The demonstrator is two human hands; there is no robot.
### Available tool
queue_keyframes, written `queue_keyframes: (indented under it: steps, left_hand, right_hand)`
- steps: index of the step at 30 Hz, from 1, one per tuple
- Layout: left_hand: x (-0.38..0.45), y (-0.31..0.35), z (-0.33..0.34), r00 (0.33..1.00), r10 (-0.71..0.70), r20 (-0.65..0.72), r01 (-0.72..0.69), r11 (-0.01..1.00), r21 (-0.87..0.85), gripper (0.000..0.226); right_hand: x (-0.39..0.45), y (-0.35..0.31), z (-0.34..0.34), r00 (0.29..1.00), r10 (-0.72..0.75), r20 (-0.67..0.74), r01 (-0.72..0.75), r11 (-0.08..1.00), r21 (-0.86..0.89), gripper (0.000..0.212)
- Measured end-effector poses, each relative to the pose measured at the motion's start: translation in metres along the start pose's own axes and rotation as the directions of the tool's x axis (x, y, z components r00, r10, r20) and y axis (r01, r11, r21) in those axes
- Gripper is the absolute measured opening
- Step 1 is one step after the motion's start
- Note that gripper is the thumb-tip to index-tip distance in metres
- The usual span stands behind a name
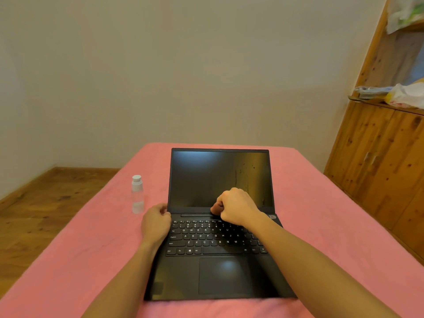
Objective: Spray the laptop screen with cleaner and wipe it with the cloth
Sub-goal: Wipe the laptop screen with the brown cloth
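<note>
- Right hand (236, 206): fingers (218, 206) curled tight around a small brownish cloth (215, 209), pressed at the bottom edge of the laptop screen (206, 177).
- Left hand (156, 222): fingers bent, resting at the laptop's (218, 271) left hinge corner.
- Droplets and streaks sit on the screen's right side.
- Spray bottle (137, 194) stands upright near the left edge of the pink-covered tabletop (91, 249), just beside the left hand.

Spray bottle (137, 193) stands left of the laptop (218, 226) on the table (321, 226).
</note>
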State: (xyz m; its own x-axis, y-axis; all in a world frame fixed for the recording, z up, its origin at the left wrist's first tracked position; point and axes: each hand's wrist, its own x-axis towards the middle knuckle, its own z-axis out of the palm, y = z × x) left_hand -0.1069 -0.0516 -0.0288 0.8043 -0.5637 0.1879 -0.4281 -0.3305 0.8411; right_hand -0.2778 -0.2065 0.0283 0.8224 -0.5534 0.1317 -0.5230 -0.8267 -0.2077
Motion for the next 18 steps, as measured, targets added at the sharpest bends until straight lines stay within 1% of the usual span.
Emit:
queue_keyframes:
  steps: [2, 4, 6, 9, 11, 13, 15, 18]
  left_hand:
    - [0.0, 0.0, 0.0, 1.0, 0.004, 0.002, -0.004, 1.0, 0.003, 0.034]
    - [0.001, -0.001, 0.0, 1.0, 0.005, 0.005, -0.005, 1.0, 0.006, 0.034]
    - [0.001, -0.001, 0.0, 1.0, -0.001, 0.005, 0.001, 1.0, 0.003, 0.033]
    - [0.003, -0.002, 0.0, 1.0, -0.025, 0.019, 0.025, 1.0, -0.009, 0.035]
    - [0.007, 0.0, 0.0, 0.998, -0.043, 0.049, 0.046, 0.998, -0.046, 0.039]
    - [0.013, 0.004, 0.003, 0.996, -0.075, 0.053, 0.08, 0.992, -0.101, 0.043]
    - [0.017, 0.011, 0.008, 0.992, -0.123, 0.024, 0.125, 0.983, -0.136, 0.043]
    - [0.021, 0.017, 0.015, 0.983, -0.174, -0.055, 0.161, 0.97, -0.183, 0.046]
  right_hand:
    - [0.0, -0.001, -0.001, 1.0, 0.008, 0.005, -0.008, 1.0, 0.025, 0.034]
    - [0.0, -0.001, -0.001, 1.0, 0.007, 0.018, -0.008, 0.999, 0.033, 0.029]
    - [0.001, 0.0, -0.001, 1.0, 0.0, 0.025, 0.0, 1.0, 0.027, 0.018]
    - [0.003, 0.001, -0.005, 1.0, -0.007, 0.0, 0.007, 0.999, 0.037, 0.018]
    - [0.006, 0.002, -0.013, 0.997, -0.017, -0.075, 0.019, 0.999, 0.035, 0.019]
    - [0.01, 0.003, -0.025, 0.98, -0.021, -0.196, 0.026, 0.999, 0.023, 0.022]
    - [0.017, 0.002, -0.038, 0.953, -0.013, -0.302, 0.011, 1.0, -0.008, 0.021]
    - [0.034, 0.005, -0.058, 0.919, -0.009, -0.394, -0.005, 0.999, -0.034, 0.025]
